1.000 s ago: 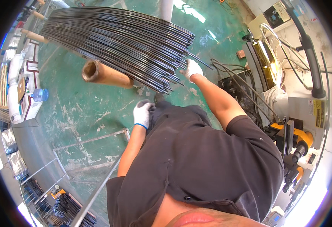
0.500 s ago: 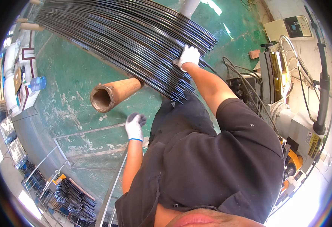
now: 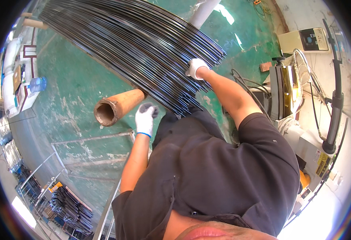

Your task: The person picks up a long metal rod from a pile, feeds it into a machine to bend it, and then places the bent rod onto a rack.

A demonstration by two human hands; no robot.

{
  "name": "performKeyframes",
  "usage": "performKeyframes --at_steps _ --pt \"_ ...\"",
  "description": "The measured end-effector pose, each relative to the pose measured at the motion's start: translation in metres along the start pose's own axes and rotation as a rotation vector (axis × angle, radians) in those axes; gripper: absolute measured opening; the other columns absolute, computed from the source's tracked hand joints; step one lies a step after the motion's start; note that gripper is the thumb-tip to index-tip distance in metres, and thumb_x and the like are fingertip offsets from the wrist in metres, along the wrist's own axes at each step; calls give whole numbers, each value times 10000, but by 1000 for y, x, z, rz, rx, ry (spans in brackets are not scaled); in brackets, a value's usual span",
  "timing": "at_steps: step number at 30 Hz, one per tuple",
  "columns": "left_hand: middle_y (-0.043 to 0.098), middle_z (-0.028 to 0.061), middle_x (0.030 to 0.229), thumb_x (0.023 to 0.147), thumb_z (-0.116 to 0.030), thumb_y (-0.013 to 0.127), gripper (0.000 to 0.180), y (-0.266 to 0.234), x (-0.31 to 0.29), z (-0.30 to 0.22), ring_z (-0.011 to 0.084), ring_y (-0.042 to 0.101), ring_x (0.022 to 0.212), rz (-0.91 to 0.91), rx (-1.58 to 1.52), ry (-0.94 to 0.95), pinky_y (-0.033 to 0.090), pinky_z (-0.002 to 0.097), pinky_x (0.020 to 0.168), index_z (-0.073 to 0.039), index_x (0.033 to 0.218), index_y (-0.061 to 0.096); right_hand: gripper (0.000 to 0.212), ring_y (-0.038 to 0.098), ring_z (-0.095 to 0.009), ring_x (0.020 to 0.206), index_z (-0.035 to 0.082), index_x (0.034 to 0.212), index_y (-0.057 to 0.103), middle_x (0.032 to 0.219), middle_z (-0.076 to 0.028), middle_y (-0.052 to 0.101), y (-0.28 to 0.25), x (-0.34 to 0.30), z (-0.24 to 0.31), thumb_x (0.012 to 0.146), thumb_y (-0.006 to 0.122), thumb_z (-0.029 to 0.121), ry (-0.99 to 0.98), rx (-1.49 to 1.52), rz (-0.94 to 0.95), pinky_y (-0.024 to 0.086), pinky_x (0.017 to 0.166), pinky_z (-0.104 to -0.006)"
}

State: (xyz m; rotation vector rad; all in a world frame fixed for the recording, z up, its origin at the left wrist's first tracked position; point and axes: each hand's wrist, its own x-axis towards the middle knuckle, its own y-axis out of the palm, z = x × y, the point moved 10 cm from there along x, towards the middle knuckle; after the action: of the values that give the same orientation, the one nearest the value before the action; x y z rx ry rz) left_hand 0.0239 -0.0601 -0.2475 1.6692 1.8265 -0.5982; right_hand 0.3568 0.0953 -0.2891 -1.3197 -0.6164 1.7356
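Note:
Long dark metal rods (image 3: 135,52), thin and glossy, lie side by side in a wide bundle from the far left toward my legs. Their near ends are uneven. My right hand (image 3: 196,69), in a white glove, rests among the rods near those ends with its fingers curled down and closed on a rod; the fingertips are hidden. My left hand (image 3: 146,118), gloved in white with dark-coated fingers and a blue cuff, is in the air left of the rod ends. Its fingers are loosely bent and apart, with nothing visible in them. Beside it is a thick brown tube (image 3: 121,105).
Machinery with hoses (image 3: 285,92) stands on the right, below a pale control box (image 3: 303,41). A metal rail frame (image 3: 91,140) and a stack of dark parts (image 3: 71,210) are at lower left. A blue water jug (image 3: 38,84) sits farther left.
My right hand has shifted slightly nearer along the rods, and its fingers are more curled. My left hand has risen toward the rod ends. The view has shifted a little.

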Motion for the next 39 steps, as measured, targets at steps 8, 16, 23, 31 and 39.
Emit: performKeyframes --at_steps 8,16,23,31,39 --pt "728 152 990 1008 -44 582 218 22 3 0 222 722 804 31 72 -22 598 329 718 24 1214 602 227 738 -302 708 -27 992 704 854 -181 741 36 -31 7 866 844 101 214 1297 599 634 640 -455" --pt "741 153 989 1010 -50 570 208 61 -19 25 202 714 809 122 133 -89 574 305 712 23 1202 608 371 739 -402 1044 -101 1254 657 1175 -261 731 64 -42 39 1011 657 180 71 1617 883 605 927 -562" --pt "727 172 1010 1013 -36 570 215 37 -5 20 221 716 817 55 8 -53 597 328 714 43 1212 590 399 741 -392 1014 -101 1253 649 1176 -257 726 49 -52 47 1017 660 221 49 1634 905 610 907 -544" --pt "733 166 1015 1023 -79 573 230 51 7 20 242 731 813 122 51 -109 612 362 734 9 1234 593 671 664 -290 626 -39 961 726 773 -141 701 -19 -71 44 904 743 629 206 580 181 548 605 -430" --pt "726 126 927 1039 -275 625 233 116 75 -19 258 712 791 352 -298 -122 606 419 730 -44 1071 618 634 700 -435 1034 11 1246 712 1062 -299 718 43 -318 -38 919 706 554 450 240 221 553 902 -472"
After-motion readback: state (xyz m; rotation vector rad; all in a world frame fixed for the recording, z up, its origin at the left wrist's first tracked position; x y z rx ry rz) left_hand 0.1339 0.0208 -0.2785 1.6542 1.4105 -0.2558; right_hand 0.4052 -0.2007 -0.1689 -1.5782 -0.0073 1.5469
